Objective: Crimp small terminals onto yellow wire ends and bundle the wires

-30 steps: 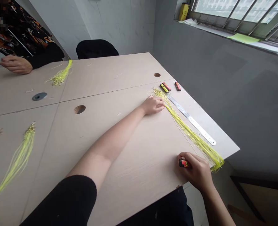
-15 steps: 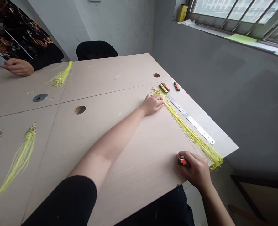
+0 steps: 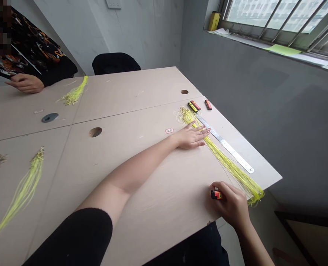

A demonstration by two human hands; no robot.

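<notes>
A long bundle of yellow-green cords (image 3: pixel 227 160) lies along the right side of the table, its knotted, tangled end at the far side. Across the upper part of the bundle rests my left hand (image 3: pixel 193 136), fingers stretched out and spread, palm down. My right hand (image 3: pixel 232 201) is closed round a red and black lighter (image 3: pixel 217 194) near the table's front edge, close to the looped end of the cords. Just right of the bundle lies a steel ruler (image 3: pixel 227 146), almost parallel to it.
Beyond the ruler are a yellow lighter (image 3: pixel 192 107) and red lighters (image 3: pixel 208 105). A small red-framed label (image 3: pixel 169 130) lies left of my left hand. Other cord bundles (image 3: pixel 36 166) are at left. Opposite sits a person, one hand (image 3: pixel 27 83) on the table. The tabletop has round holes (image 3: pixel 95 132).
My left hand has slid toward me and right along the cords, its fingers opening out flat. The red-framed label now shows beside it. My right hand stays with the lighter.
</notes>
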